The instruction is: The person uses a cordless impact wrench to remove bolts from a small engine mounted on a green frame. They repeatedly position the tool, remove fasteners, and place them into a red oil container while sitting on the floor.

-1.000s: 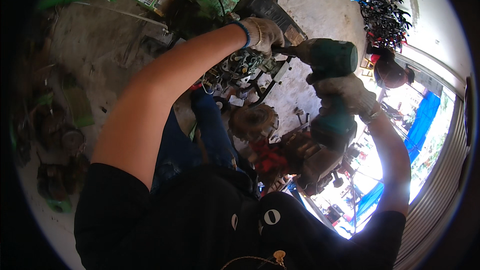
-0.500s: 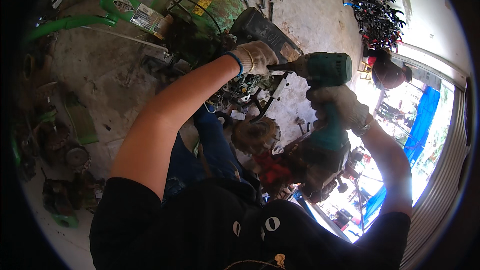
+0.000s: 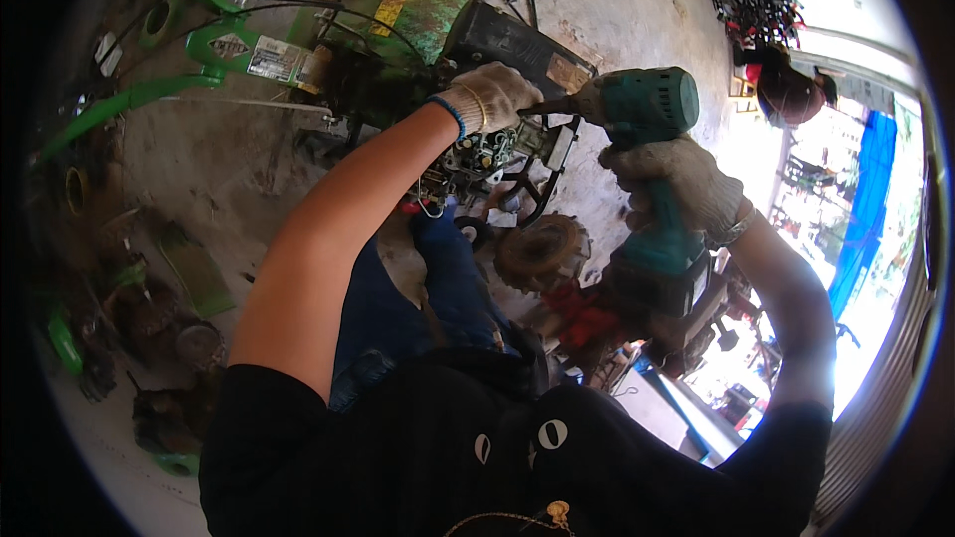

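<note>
While right hand [image 3: 678,179] stayed clamped on the drill [image 3: 652,104], left hand [image 3: 492,96] was near the engine [image 3: 487,155] edge, couldn't tell its grip

We get harsh daylight from the doorway [image 3: 900,268] at three to four o'clock, glare bleaching it white; machine parts [image 3: 164,418] at eight sit dim and soft, and the slatted shutter [image 3: 846,477] at four bows with fisheye distortion.

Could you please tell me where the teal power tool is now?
In the head view, the teal power tool is right of centre, gripped by the gloved right hand.
</note>
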A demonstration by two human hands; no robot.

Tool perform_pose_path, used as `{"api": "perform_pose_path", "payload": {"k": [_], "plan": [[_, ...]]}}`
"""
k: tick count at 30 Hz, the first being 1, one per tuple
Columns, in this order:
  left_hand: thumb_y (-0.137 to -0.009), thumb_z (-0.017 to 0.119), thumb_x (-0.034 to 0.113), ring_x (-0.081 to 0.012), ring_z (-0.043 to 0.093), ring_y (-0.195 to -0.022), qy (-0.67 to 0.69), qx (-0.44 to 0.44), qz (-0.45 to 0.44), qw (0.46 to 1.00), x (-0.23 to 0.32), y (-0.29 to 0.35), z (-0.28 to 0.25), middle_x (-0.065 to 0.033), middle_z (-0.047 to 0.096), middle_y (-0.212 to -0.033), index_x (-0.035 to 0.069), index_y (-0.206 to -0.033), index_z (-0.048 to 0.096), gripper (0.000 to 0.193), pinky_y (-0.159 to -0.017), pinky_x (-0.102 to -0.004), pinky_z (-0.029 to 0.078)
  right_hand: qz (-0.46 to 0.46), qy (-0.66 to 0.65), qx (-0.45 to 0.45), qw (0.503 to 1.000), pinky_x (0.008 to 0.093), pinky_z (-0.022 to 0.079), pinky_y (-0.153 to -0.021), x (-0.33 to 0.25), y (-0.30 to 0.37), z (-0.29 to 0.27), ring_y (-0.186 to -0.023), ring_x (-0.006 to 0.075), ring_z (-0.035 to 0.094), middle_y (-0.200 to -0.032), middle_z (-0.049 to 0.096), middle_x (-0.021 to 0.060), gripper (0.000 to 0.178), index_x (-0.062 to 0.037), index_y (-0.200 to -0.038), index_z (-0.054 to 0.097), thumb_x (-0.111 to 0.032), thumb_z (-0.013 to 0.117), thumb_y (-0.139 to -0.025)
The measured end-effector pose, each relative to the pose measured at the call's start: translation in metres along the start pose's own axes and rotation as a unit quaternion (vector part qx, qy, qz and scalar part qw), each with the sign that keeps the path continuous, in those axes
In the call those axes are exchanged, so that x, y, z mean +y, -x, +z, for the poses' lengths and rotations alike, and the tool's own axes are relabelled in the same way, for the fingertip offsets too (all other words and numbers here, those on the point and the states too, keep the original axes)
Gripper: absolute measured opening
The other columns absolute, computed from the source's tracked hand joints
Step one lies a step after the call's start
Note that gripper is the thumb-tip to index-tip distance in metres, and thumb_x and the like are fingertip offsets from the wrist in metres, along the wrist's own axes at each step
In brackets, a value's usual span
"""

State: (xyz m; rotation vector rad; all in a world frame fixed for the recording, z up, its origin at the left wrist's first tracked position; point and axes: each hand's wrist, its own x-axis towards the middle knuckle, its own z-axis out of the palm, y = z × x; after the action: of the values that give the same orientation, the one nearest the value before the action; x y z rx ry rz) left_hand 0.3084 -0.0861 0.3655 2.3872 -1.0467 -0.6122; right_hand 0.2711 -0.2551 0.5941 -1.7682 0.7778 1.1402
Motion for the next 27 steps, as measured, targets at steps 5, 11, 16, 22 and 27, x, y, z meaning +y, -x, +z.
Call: {"api": "perform_pose_path", "payload": {"k": [5, 11, 16, 22, 27], "plan": [[-0.088, 0.062, 0.031, -0.0304, 0.067, -0.096, -0.047, -0.007, 0.003, 0.999, 0.007, -0.001, -0.001, -0.0123, 0.069, -0.099, 0.017, -0.119, 0.060, 0.033, -0.086, -0.0408, 0.054, -0.068, 0.009, 0.001, 0.998, 0.0324, 0.053, -0.050, 0.024, 0.007, -0.007, -0.053, 0.0172, 0.060, -0.066, 0.058, 0.0065, 0.018, 0.0005, -0.090, 0.064, -0.013, 0.071, -0.081], [-0.090, 0.062, 0.028, -0.0283, 0.066, -0.096, -0.019, 0.041, -0.005, 0.999, 0.008, -0.005, -0.003, -0.0097, 0.068, -0.098, 0.018, -0.116, 0.061, 0.027, -0.085, -0.0420, 0.053, -0.071, -0.063, 0.016, 0.995, 0.0310, 0.054, -0.052, 0.074, 0.005, -0.021, -0.053, 0.0162, 0.061, -0.069, 0.062, 0.0084, 0.016, 0.0015, -0.096, 0.066, -0.008, 0.068, -0.083], [-0.089, 0.062, 0.027, -0.0306, 0.065, -0.097, 0.043, 0.056, 0.004, 0.997, 0.003, -0.004, -0.003, -0.0104, 0.068, -0.096, 0.014, -0.109, 0.065, 0.024, -0.085, -0.0413, 0.051, -0.122, -0.232, -0.045, 0.964, 0.0302, 0.051, -0.051, 0.118, -0.002, -0.016, -0.056, 0.0167, 0.060, -0.071, 0.063, 0.0084, 0.020, 0.0035, -0.103, 0.065, -0.008, 0.066, -0.086], [-0.089, 0.063, 0.017, -0.0268, 0.064, -0.103, 0.026, -0.053, 0.019, 0.998, 0.002, -0.001, -0.016, -0.0075, 0.069, -0.108, 0.015, -0.106, 0.068, 0.018, -0.090, -0.0384, 0.050, -0.195, -0.216, -0.003, 0.957, 0.0280, 0.051, -0.057, 0.189, -0.003, -0.022, -0.062, 0.0132, 0.062, -0.076, 0.066, 0.0065, 0.023, 0.0027, -0.105, 0.066, -0.011, 0.067, -0.087], [-0.080, 0.070, 0.015, -0.0290, 0.061, -0.108, -0.029, -0.054, 0.050, 0.997, 0.006, 0.006, -0.018, -0.0076, 0.066, -0.113, 0.013, -0.109, 0.067, 0.028, -0.094, -0.0387, 0.050, -0.174, -0.237, 0.037, 0.955, 0.0279, 0.053, -0.063, 0.253, -0.013, -0.025, -0.067, 0.0108, 0.063, -0.084, 0.069, 0.0042, 0.027, -0.0022, -0.110, 0.069, -0.014, 0.068, -0.086]]}}
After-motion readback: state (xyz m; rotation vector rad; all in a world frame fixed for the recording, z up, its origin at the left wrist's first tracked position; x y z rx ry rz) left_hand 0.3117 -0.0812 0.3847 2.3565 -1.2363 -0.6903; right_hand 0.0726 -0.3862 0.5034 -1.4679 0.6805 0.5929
